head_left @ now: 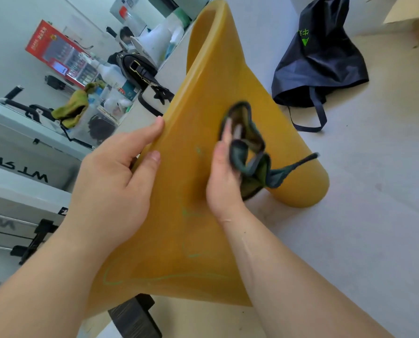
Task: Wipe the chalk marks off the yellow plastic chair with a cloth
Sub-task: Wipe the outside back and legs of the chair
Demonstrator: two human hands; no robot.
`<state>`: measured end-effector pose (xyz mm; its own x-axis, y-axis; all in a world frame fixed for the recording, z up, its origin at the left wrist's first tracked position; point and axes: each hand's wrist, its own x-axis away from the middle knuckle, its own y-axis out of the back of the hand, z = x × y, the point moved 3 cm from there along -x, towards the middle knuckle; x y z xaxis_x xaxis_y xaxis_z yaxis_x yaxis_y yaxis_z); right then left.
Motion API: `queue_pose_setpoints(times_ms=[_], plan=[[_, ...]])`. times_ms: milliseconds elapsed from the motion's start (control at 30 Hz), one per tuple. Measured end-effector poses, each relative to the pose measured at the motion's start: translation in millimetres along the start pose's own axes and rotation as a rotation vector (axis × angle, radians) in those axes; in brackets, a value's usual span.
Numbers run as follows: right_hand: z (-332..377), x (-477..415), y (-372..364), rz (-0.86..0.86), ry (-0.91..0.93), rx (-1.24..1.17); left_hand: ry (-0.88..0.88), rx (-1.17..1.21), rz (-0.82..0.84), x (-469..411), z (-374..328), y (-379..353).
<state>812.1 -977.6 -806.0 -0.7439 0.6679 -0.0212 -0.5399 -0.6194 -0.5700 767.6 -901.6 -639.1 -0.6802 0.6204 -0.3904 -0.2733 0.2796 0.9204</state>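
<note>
The yellow plastic chair [210, 76] fills the middle of the view, tipped so one broad face looks up at me. Faint green chalk marks [191, 213] run down that face, with a longer curved line near its lower edge. My left hand [115, 176] grips the chair's left edge, thumb on top. My right hand [224, 176] holds a dark green cloth [249, 152], bunched and blurred, pressed on the chair's upper right part. A loose strip of the cloth trails right over the chair's rounded end.
A dark navy bag [318, 62] lies on the pale floor at upper right. On the left a white shelf holds bottles, a black handbag [137, 67], a red box [59, 52] and a yellow-green rag [71, 106]. A black block [135, 315] sits under the chair.
</note>
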Motion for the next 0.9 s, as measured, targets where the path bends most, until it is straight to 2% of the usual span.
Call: queue_pose_setpoints(times_ms=[67,133,200,267,333,433,567,800,900], plan=[[-47,2,11,0.011,-0.294,-0.128,0.019,0.014,0.012,0,0,0],[-88,12,18,0.128,-0.541,-0.199,0.022,0.013,0.018,1,-2,1],[-126,19,26,0.239,-0.541,-0.277,0.017,0.006,0.019,1,-3,1],[-113,20,31,0.205,-0.528,-0.265,0.021,0.006,0.011,1,-2,1],[-67,22,33,0.105,-0.49,-0.225,0.018,0.007,0.006,2,-2,1],[-40,17,47,0.027,-0.346,-0.189,0.017,0.001,0.004,2,-2,0],[-43,7,78,-0.012,-0.339,-0.197,0.029,0.008,-0.005,2,-1,1],[-47,-8,90,0.077,-0.294,-0.196,0.034,0.008,-0.003,4,-1,-1],[-53,-13,88,0.012,-0.217,-0.065,0.037,0.011,-0.021,4,-1,-1]])
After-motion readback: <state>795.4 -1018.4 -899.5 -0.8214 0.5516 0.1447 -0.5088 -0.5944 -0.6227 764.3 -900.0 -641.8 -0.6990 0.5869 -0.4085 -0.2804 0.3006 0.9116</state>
